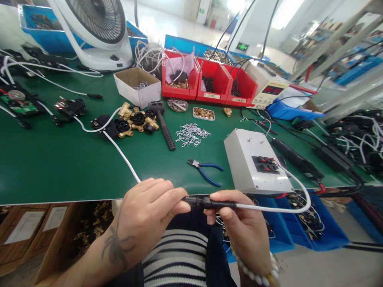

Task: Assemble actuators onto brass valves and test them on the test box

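Note:
My left hand [152, 203] is closed round one half of a black cable connector [199, 202], just off the table's front edge. A white cable [121, 153] runs from under this hand up to a black housing [109, 125] on the table. My right hand [242, 217] pinches the connector's other half between thumb and fingers. The two halves meet end to end between my hands. Out of the right half comes another white cable [275, 208], which loops up to red and black terminals [265, 164] on a grey box [239, 159].
Blue-handled cutters [206, 171] lie behind my hands. Further back are a hammer [163, 123], a pile of metal clips [192, 134], brass fittings [130, 115], a white carton [137, 93] and red bins [181, 89]. A fan [101, 52] stands at back left, a power supply [267, 93] at back right.

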Motion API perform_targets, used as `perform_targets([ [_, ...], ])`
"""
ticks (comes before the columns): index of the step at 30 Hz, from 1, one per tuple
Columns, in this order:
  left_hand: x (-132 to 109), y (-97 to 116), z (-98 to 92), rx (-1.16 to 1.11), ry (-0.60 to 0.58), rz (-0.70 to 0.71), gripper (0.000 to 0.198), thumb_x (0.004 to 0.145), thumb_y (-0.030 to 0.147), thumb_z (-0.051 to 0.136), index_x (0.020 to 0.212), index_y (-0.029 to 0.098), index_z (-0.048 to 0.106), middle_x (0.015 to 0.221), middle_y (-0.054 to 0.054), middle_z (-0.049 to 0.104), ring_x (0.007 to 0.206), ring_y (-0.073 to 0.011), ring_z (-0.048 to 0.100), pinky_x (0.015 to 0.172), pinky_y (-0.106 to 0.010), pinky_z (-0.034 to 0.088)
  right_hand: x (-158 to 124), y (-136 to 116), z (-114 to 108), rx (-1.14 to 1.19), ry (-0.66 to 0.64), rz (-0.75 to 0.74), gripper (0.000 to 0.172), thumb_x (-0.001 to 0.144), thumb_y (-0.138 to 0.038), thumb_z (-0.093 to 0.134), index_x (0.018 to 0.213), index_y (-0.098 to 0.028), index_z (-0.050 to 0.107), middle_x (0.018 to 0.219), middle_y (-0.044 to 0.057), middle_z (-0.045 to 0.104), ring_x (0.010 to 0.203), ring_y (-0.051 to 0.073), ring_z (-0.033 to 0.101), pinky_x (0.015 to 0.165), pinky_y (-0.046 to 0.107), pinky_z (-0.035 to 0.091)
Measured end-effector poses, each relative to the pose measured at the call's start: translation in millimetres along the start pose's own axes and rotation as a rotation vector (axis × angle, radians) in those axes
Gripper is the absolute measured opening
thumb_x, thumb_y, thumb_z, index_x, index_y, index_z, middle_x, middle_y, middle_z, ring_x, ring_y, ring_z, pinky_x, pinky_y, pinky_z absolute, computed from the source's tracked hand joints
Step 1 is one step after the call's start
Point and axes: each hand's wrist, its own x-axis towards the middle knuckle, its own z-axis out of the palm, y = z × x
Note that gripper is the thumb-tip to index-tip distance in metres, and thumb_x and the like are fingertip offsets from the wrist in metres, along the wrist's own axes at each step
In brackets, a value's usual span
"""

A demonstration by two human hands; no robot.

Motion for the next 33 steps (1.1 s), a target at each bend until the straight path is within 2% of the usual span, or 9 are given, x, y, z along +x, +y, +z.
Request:
perform_targets([
  [6, -5, -5, 8.9, -0.015, 0.031, -0.032, 0.035, 0.105, 0.033, 0.04, 0.087, 0.016, 0.065, 0.066, 0.0, 0.061, 0.059, -0.0146, 0.056, 0.057, -0.029, 0.041, -1, 10, 4, 0.014, 0.019, -0.003, 0.012, 0.097, -0.028, 0.065, 0.107, -0.026, 0.073, 0.074, -0.001, 0.07, 0.063, 0.008, 0.065, 0.063, 0.018, 0.055],
  [11, -8, 1, 7.0, -0.241, -0.128, -0.078, 0.037, 0.106, 0.038, 0.038, 0.096, 0.017, 0.066, 0.068, 0.001, 0.063, 0.059, -0.0121, 0.059, 0.054, -0.024, 0.042, -4, 23, 0, 0.023, -0.053, 0.01, 0.018, 0.094, -0.04, 0.067, 0.102, -0.026, 0.074, 0.092, 0.003, 0.068, 0.081, 0.014, 0.066, 0.074, 0.024, 0.056],
  [14, -6, -6, -1.2, -0.298, -0.154, -0.087, 0.034, 0.106, 0.038, 0.037, 0.1, 0.018, 0.065, 0.081, -0.001, 0.07, 0.074, -0.0122, 0.066, 0.066, -0.021, 0.05, -6, 26, -2, 0.114, -0.113, 0.028, 0.02, 0.095, -0.044, 0.064, 0.099, -0.028, 0.075, 0.105, 0.006, 0.071, 0.086, 0.017, 0.068, 0.079, 0.03, 0.058],
  [17, -6, -46, -11.1, 0.002, 0.022, -0.22, 0.02, 0.103, 0.029, 0.047, 0.103, 0.018, 0.063, 0.103, -0.008, 0.07, 0.098, -0.0193, 0.067, 0.089, -0.03, 0.053, -8, 29, -3, 0.2, -0.156, 0.064, 0.017, 0.099, -0.039, 0.059, 0.1, -0.029, 0.073, 0.11, 0.003, 0.072, 0.075, 0.013, 0.069, 0.08, 0.029, 0.058],
  [20, -14, -109, -21.4, 0.424, 0.168, -0.565, 0.027, 0.092, 0.021, 0.053, 0.117, 0.014, 0.06, 0.111, -0.015, 0.068, 0.101, -0.0293, 0.066, 0.094, -0.043, 0.053, -10, 34, -5, 0.209, -0.222, 0.093, 0.018, 0.099, -0.037, 0.058, 0.104, -0.028, 0.073, 0.11, 0.004, 0.072, 0.079, 0.013, 0.07, 0.08, 0.027, 0.058],
  [22, -20, -145, -28.6, 0.528, 0.102, -0.741, 0.04, 0.086, 0.018, 0.054, 0.125, 0.009, 0.055, 0.118, -0.02, 0.065, 0.111, -0.0366, 0.063, 0.1, -0.051, 0.05, -12, 36, -5, 0.212, -0.269, 0.116, 0.019, 0.099, -0.038, 0.059, 0.108, -0.028, 0.073, 0.111, 0.005, 0.072, 0.08, 0.014, 0.071, 0.078, 0.028, 0.058],
  [24, -25, -168, -36.8, 0.497, 0.023, -0.803, 0.033, 0.085, 0.019, 0.052, 0.117, 0.01, 0.058, 0.112, -0.019, 0.065, 0.111, -0.0368, 0.063, 0.099, -0.05, 0.051, -13, 38, -4, 0.214, -0.308, 0.135, 0.021, 0.098, -0.038, 0.06, 0.111, -0.027, 0.073, 0.11, 0.006, 0.072, 0.08, 0.015, 0.07, 0.078, 0.029, 0.058],
  [28, -25, -177, -57.2, 0.443, 0.065, -0.817, 0.019, 0.096, 0.03, 0.046, 0.098, 0.017, 0.059, 0.099, -0.006, 0.064, 0.106, -0.0265, 0.063, 0.1, -0.041, 0.051, -11, 41, -3, 0.203, -0.32, 0.149, 0.023, 0.098, -0.04, 0.061, 0.114, -0.027, 0.072, 0.11, 0.007, 0.072, 0.08, 0.015, 0.07, 0.079, 0.029, 0.057],
  [33, -20, -184, -81.0, 0.475, 0.338, -0.966, 0.038, 0.099, 0.032, 0.042, 0.127, 0.007, 0.045, 0.123, -0.014, 0.059, 0.106, -0.021, 0.063, 0.102, -0.037, 0.051, -14, 46, -15, 0.141, -0.301, 0.208, 0.027, 0.097, -0.042, 0.062, 0.114, -0.022, 0.07, 0.105, 0.01, 0.074, 0.078, 0.017, 0.07, 0.077, 0.032, 0.057],
])
